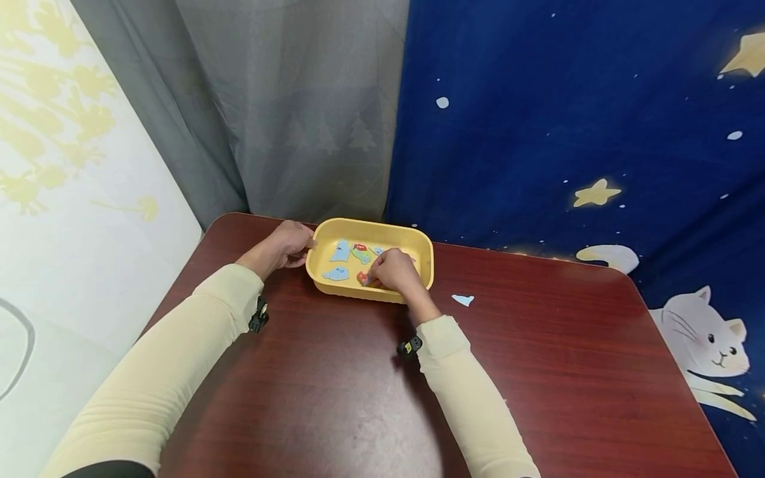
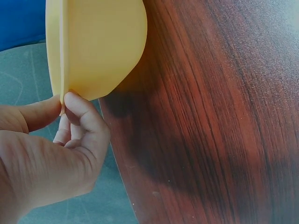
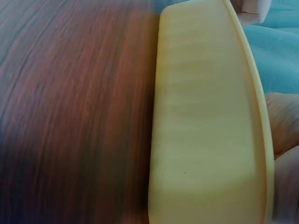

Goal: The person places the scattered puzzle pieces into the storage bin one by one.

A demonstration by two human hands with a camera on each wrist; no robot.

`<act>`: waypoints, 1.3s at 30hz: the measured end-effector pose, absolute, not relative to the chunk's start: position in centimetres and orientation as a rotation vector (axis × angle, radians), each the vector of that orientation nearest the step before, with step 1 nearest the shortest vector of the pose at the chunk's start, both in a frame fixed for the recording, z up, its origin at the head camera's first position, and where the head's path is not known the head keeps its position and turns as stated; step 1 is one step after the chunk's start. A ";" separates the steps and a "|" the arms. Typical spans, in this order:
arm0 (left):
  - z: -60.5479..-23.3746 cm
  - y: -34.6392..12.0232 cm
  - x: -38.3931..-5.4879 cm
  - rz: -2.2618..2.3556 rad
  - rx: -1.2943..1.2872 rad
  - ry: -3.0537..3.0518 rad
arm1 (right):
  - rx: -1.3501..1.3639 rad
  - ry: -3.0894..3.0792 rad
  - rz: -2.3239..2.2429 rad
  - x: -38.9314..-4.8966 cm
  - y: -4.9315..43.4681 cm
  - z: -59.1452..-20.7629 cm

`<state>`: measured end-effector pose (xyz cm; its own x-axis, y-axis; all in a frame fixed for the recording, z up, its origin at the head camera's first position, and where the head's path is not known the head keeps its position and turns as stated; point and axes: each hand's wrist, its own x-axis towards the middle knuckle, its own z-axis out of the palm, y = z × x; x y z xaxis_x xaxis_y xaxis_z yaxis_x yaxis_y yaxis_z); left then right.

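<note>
A yellow plastic tub (image 1: pixel 412 234) stands near the table's back edge, with several flat coloured cut-out pieces inside. My left hand (image 1: pixel 291 243) pinches the tub's left rim; in the left wrist view the thumb and forefinger of the left hand (image 2: pixel 60 149) meet across it. My right hand (image 1: pixel 393 269) reaches into the tub, its fingertips pinching a small red and purple piece (image 1: pixel 362 277) at the bottom. Light blue pieces (image 1: pixel 340 251) and a green and red piece (image 1: pixel 361 253) lie left of that hand. The tub wall (image 3: pixel 205 116) hides the right fingertips in the right wrist view.
One light blue piece (image 1: pixel 463 300) lies on the dark red wooden table (image 1: pixel 568 345), to the right of the tub. Behind the table hang a grey curtain (image 1: pixel 311 99) and a blue curtain (image 1: pixel 508 133) with stars.
</note>
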<state>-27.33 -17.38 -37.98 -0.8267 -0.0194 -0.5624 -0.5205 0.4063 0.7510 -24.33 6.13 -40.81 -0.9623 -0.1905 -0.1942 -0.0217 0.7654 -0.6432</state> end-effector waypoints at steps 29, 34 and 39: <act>-37.9 -17.4 -27.3 1.401 -0.443 2.209 | 0.211 2.632 -1.576 -24.4 15.2 -37.3; -38.0 -17.5 -27.3 1.408 -0.441 2.208 | 0.274 2.593 -1.602 -23.8 17.7 -37.2; -37.8 -17.3 -27.1 1.418 -0.445 2.205 | 0.328 2.582 -1.568 -23.2 19.6 -37.7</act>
